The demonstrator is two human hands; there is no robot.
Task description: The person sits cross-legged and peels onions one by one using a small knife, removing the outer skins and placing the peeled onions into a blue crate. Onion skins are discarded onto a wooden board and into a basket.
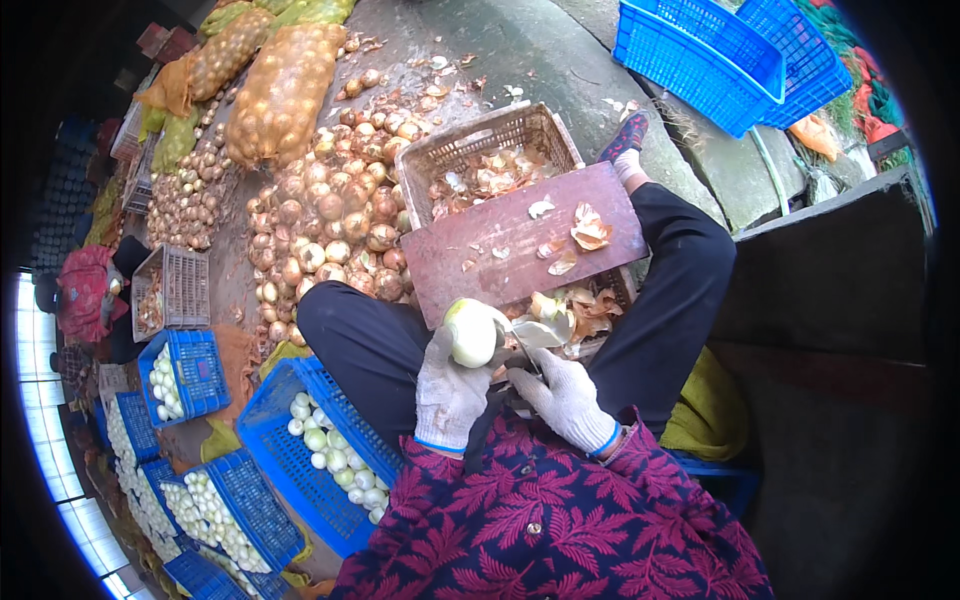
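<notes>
My left hand [451,390], in a white knit glove, holds a peeled white onion [470,334] near the close corner of a worn reddish board [525,232]. Just right of the onion, my gloved right hand [561,391] grips a small knife [525,351], its blade pointing up towards the onion. A pale piece of onion layer hangs at the onion's right side. Dry onion skins [590,227] lie on the board. The board rests across a plastic crate [489,139] holding more skins. Below the board's near edge, peelings [562,319] fill another crate section between my legs.
Unpeeled onions [337,210] are heaped at the left, beyond my knee. A blue crate [322,450] with peeled onions stands beside my left leg. Full mesh sacks [281,97] lie farther off. Blue crates [701,60] sit at upper right. Another person [86,292] sits at far left.
</notes>
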